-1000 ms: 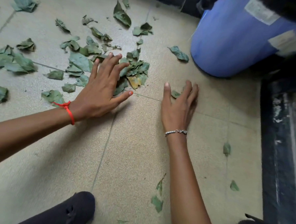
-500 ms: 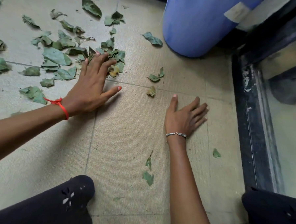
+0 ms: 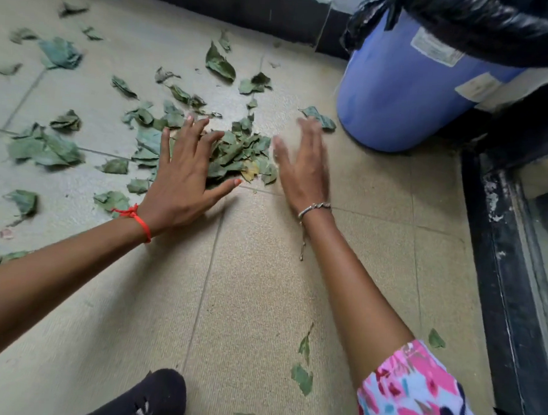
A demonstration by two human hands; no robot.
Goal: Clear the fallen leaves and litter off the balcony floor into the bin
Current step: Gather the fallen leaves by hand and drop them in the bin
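A heap of dry green leaves [image 3: 242,156] lies on the beige tiled floor between my two hands. My left hand [image 3: 183,178] lies flat with spread fingers against the heap's left side, a red thread on its wrist. My right hand [image 3: 301,167], blurred by motion, has straight fingers at the heap's right edge and wears a silver bracelet. The blue bin [image 3: 399,87] with a black liner [image 3: 485,25] stands at the upper right. One leaf [image 3: 318,117] lies just beyond my right fingertips, near the bin's base.
Loose leaves [image 3: 44,151] are scattered over the floor to the left and behind. A few small leaves [image 3: 302,372] lie near my knees. A dark door frame [image 3: 499,251] runs along the right. A dark wall base [image 3: 213,1] closes the far side.
My right hand has swept from the bare tile on the right up to the leaf heap, bringing the small leaves that lay apart into it. My left hand stays at the heap.
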